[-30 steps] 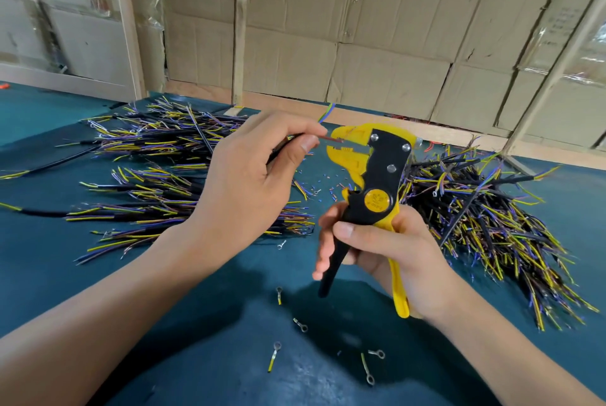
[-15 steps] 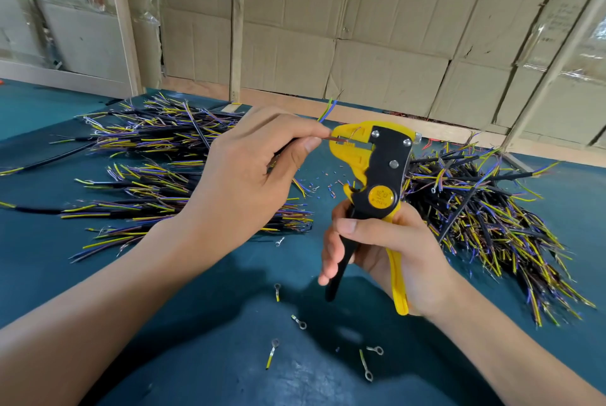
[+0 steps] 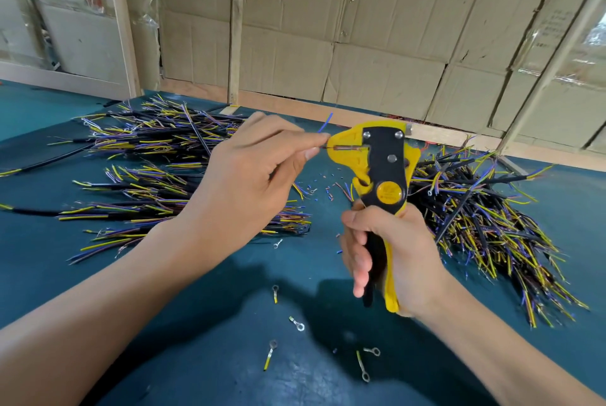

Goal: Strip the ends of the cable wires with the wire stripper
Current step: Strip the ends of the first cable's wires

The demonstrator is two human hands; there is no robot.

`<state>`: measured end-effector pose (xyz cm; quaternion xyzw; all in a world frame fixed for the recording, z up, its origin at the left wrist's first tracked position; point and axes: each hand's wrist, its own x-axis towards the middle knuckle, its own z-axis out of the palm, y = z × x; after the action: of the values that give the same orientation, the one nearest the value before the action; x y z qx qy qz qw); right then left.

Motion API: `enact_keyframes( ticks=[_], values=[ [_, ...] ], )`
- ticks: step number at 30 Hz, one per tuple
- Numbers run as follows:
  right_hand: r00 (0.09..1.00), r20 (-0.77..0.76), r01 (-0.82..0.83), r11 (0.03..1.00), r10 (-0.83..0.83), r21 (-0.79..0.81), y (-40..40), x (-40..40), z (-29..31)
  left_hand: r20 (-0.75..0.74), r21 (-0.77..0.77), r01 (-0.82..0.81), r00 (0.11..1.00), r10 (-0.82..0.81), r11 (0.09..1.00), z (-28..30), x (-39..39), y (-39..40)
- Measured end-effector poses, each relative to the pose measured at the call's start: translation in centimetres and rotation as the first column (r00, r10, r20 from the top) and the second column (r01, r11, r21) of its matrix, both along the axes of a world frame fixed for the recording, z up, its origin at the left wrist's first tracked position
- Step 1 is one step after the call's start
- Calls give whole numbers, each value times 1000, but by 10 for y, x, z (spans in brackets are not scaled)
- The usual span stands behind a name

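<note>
A thin wire (image 3: 328, 147) runs level from the left hand's (image 3: 249, 182) pinching thumb and forefinger into the nose of the wire stripper (image 3: 377, 169), its long axis lying left to right, in line with the tool's slot. A blue wire (image 3: 326, 122) of the same cable pokes up past the fingertips, clear of the tool. The stripper stands upright just to the right of the left hand, head up and handles down, and the right hand (image 3: 387, 251) is wrapped round both handles, which look squeezed close together. The jaws appear closed on the wire end, though whether the insulation is cut cannot be told. The coming move seems to turn on pulling the wire straight out leftward along its own axis, away from the tool. Behind and left on the teal counter (image 3: 196, 340) lies one pile of cables (image 3: 157, 176); a second pile (image 3: 485, 215) lies right of the stripper. Loose ring terminals (image 3: 297, 323) lie scattered near the person.
</note>
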<state>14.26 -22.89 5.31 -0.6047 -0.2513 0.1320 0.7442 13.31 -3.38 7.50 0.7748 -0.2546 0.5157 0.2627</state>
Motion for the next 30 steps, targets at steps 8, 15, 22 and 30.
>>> enact_keyframes(
  ticks=[8,15,22,30],
  values=[
    [985,-48,-153,968,166,200,1,4,4,-78,-62,-53,996,48,997,5,-3,6],
    [983,31,-184,979,181,91,-6,5,6,-184,-125,16,982,-39,992,7,-6,5],
    [970,4,-245,968,245,51,-3,2,5,-265,-160,20,962,-63,987,4,-8,4],
    [952,-34,-300,951,303,70,-4,1,5,-246,-113,-6,969,-22,994,6,-8,7]
  ],
)
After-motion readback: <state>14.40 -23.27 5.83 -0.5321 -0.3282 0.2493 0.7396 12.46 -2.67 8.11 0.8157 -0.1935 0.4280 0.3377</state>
